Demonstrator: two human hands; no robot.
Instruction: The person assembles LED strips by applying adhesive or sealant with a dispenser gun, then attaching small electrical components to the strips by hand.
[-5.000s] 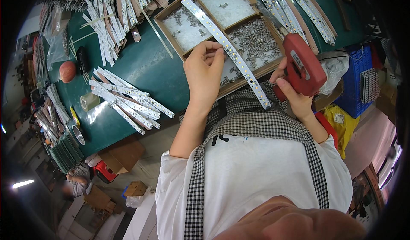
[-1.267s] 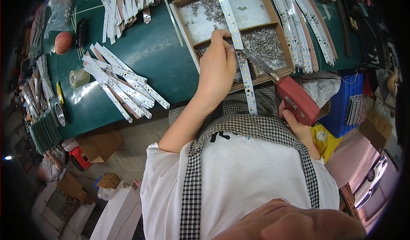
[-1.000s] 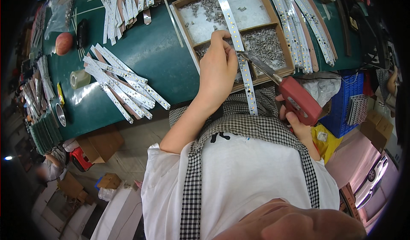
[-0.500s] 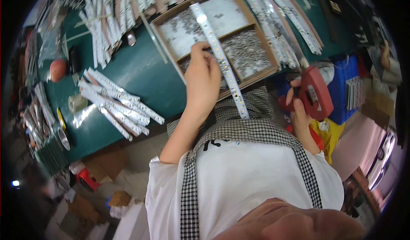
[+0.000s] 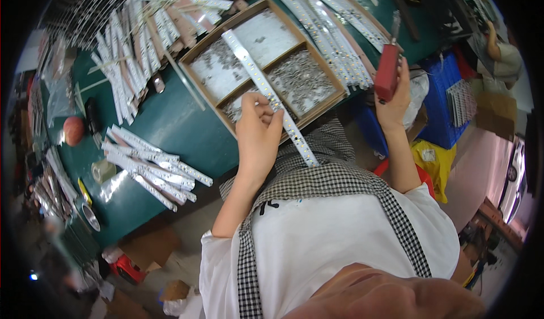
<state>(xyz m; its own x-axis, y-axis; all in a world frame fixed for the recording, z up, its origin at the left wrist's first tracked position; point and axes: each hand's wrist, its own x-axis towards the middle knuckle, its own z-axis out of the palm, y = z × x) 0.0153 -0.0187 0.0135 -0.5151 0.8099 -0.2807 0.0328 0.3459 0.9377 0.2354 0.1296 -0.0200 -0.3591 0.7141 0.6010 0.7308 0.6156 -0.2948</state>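
A long white LED strip [image 5: 260, 79] dotted with small yellow chips lies slantwise across a shallow brown tray [image 5: 326, 109]. Its near end juts past the tray over my checked apron. My left hand [image 5: 256, 129] is closed at the strip's left edge, fingers curled and thumb against it; part of the grip is hidden. Out to the right, my right hand [image 5: 395, 106] wraps round a red handheld tool [image 5: 387, 74] whose thin tip points up and away. The tool's exact kind is unclear. Small metallic pieces [image 5: 303, 81] fill the tray's right compartment.
Several LED strips [image 5: 156, 168] lie loosely piled on the green table [image 5: 170, 106] at left. More strips [image 5: 323, 32] lie beyond the tray, with another heap [image 5: 127, 58] at far left. A tape roll [image 5: 103, 171], a red ball-like thing [image 5: 73, 131] and a blue crate [image 5: 445, 106] flank me.
My right hand has raised the red tool and turned it so its tip points away from me. The whole view has shifted; my left hand stays by the strip, its fingers slightly rearranged.
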